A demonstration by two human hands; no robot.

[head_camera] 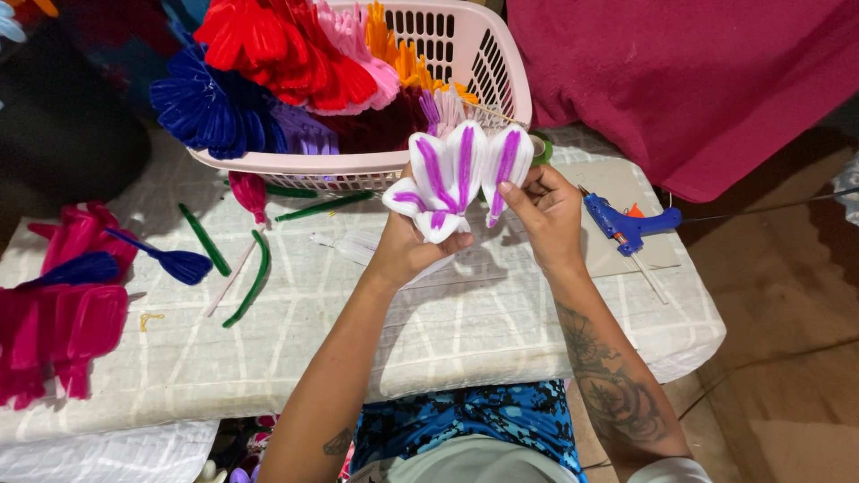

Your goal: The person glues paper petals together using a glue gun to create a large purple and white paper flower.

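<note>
Just in front of the pink basket (pixel 501 63), both hands grip a white-and-purple flower (pixel 452 174) above the tabletop (pixel 465 331): left hand (pixel 412 246) clasping its base, right hand (pixel 546 215) pinching a petal. Right of the basket lies a blue glue gun (pixel 631 225); left, green stems (pixel 255 277) and pink petals (pixel 63 322).

A padded surface covered with a pale quilted cloth (pixel 465 331) in a grid pattern carries everything here. At its far edge sits a pink slotted plastic basket (pixel 483 54) heaped with pipe-cleaner flower petals, and just in front of that lie several green pipe-cleaner stems (pixel 255 277), a dark pink bud (pixel 249 192) and a thin pale stick (pixel 228 279). A pile of magenta petals (pixel 54 331) with a blue petal piece (pixel 174 262) beside it crowds the left side, while a blue hot glue gun (pixel 626 225) rests on a flat beige board (pixel 626 192) at the right.
</note>
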